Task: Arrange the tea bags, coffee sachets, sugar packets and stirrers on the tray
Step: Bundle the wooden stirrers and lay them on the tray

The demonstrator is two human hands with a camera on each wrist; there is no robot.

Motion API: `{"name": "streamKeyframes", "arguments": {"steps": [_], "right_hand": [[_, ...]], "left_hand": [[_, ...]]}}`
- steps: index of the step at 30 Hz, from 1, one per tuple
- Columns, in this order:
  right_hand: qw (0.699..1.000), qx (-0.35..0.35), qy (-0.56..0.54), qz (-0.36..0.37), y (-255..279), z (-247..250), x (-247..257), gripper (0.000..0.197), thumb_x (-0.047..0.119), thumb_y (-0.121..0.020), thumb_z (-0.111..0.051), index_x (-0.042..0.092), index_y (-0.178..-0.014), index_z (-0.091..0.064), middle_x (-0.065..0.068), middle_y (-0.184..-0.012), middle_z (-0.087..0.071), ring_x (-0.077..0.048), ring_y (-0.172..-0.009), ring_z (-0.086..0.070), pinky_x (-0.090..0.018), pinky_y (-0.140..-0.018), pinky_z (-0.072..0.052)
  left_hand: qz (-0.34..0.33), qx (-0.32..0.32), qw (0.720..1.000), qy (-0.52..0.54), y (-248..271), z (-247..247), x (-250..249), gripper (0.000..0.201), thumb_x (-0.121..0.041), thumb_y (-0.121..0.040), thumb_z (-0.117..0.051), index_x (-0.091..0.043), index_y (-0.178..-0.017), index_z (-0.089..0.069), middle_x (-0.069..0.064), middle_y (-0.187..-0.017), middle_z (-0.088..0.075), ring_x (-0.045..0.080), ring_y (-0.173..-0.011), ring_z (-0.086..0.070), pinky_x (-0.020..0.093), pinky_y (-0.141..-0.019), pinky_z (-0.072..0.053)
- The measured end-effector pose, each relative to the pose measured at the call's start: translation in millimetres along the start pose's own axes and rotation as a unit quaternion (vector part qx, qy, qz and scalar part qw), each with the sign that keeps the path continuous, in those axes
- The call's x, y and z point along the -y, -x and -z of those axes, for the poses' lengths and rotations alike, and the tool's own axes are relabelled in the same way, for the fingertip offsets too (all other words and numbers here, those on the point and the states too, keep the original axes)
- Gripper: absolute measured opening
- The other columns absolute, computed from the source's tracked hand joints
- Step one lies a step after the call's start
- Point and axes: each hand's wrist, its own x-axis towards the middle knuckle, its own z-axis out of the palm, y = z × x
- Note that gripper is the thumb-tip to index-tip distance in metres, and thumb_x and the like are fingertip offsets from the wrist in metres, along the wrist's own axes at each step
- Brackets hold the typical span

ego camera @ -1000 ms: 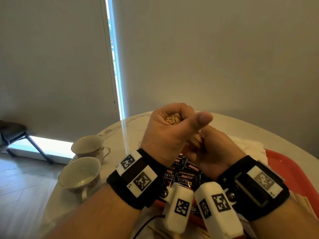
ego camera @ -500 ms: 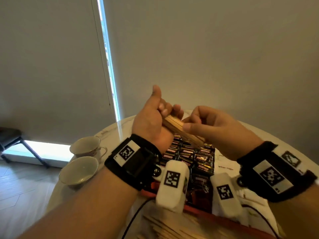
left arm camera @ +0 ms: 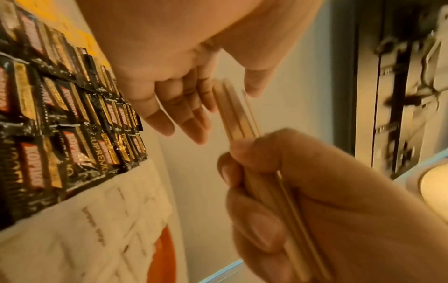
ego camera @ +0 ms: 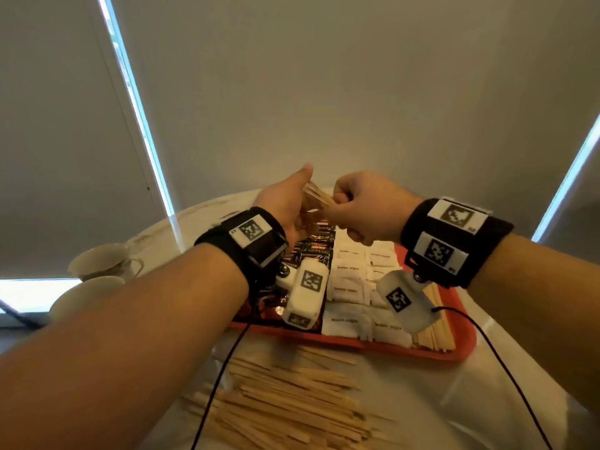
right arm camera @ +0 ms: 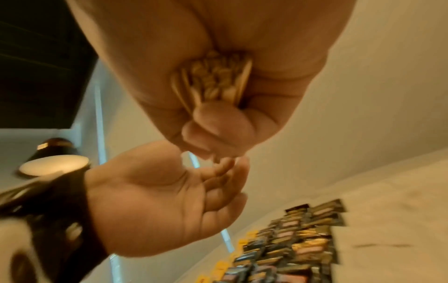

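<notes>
Stirrers, a bundle of thin pale wooden sticks (left arm camera: 238, 113), are clenched in the right hand (ego camera: 367, 206), whose fingers and thumb curl tight around them; their far ends reach between the thumb and straightened fingers of the left hand (ego camera: 285, 206), which lies relaxed and grips nothing (its palm shows plainly in the right wrist view). Below both hands sits the red plastic tray (ego camera: 467, 339), carrying rows of black-and-gold coffee sachets (left arm camera: 72, 118), white brown-sugar packets (ego camera: 350, 287) and a neat stack of stirrers (ego camera: 435, 329) under the right wrist. Nearer the body, a loose heap of wooden stirrers (ego camera: 292, 397) covers the white table (ego camera: 454, 401).

The bundle could splay and shed sticks onto the sachets if the right-hand grip loosens while only one hand holds it.

Half a second ago the left fingers still folded over the sticks; a second ago both fists enclosed them.
</notes>
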Motion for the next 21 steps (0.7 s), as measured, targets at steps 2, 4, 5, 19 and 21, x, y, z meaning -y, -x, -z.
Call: {"name": "streamKeyframes", "arguments": {"steps": [2, 4, 5, 19, 21], "right_hand": [[0.997, -0.016, -0.002, -0.075, 0.8, 13.2, -17.8, 0.011, 0.017, -0.093, -0.067, 0.006, -0.092, -0.066, -0.010, -0.074, -0.069, -0.017, -0.055, -0.060, -0.027, -0.048, -0.051], [0.989, -0.033, 0.038, -0.141, 1.3, 26.0, -37.8, 0.015, 0.017, -0.093, -0.066, 0.003, -0.092, -0.070, -0.010, -0.074, -0.071, -0.020, -0.056, -0.061, -0.025, -0.047, -0.050], [0.983, -0.037, 0.068, -0.169, 1.0, 30.9, -48.6, 0.016, 0.018, -0.093, -0.066, 0.003, -0.089, -0.071, -0.010, -0.073, -0.071, -0.021, -0.057, -0.062, -0.026, -0.048, -0.051], [0.929, 0.016, 0.165, -0.331, -23.3, 27.4, -127.8, 0.018, 0.025, -0.092, -0.072, 0.009, -0.098, -0.065, -0.011, -0.095, -0.070, -0.026, -0.084, -0.069, -0.038, -0.078, -0.058], [0.924, 0.045, 0.177, -0.335, -25.8, 26.5, -128.3, 0.021, 0.026, -0.089, -0.076, 0.011, -0.098, -0.065, -0.006, -0.093, -0.069, -0.021, -0.081, -0.067, -0.034, -0.082, -0.057]], "left_hand": [[0.004, 0.014, 0.997, -0.069, 0.0, -12.0, 0.6, 0.051, -0.055, -0.097, -0.064, -0.010, -0.122, -0.063, 0.009, -0.105, -0.075, 0.025, -0.090, -0.075, 0.039, -0.074, -0.062], [0.004, 0.026, 0.988, -0.153, -2.3, -24.4, 2.5, 0.048, -0.047, -0.099, -0.065, -0.008, -0.128, -0.060, 0.011, -0.112, -0.071, 0.025, -0.092, -0.073, 0.042, -0.086, -0.061], [0.001, 0.035, 0.980, -0.197, -3.2, -31.1, 3.8, 0.045, -0.041, -0.100, -0.066, -0.008, -0.130, -0.060, 0.011, -0.113, -0.070, 0.024, -0.091, -0.072, 0.041, -0.088, -0.060], [-0.081, 0.193, 0.727, -0.654, -1.3, -119.0, 27.1, 0.030, -0.025, -0.101, -0.067, -0.009, -0.126, -0.070, 0.006, -0.119, -0.074, 0.020, -0.104, -0.075, 0.029, -0.078, -0.060], [-0.086, 0.185, 0.717, -0.667, -6.3, -123.9, 30.8, 0.033, -0.025, -0.101, -0.067, -0.008, -0.130, -0.068, 0.008, -0.120, -0.074, 0.019, -0.106, -0.074, 0.032, -0.084, -0.061]]}}
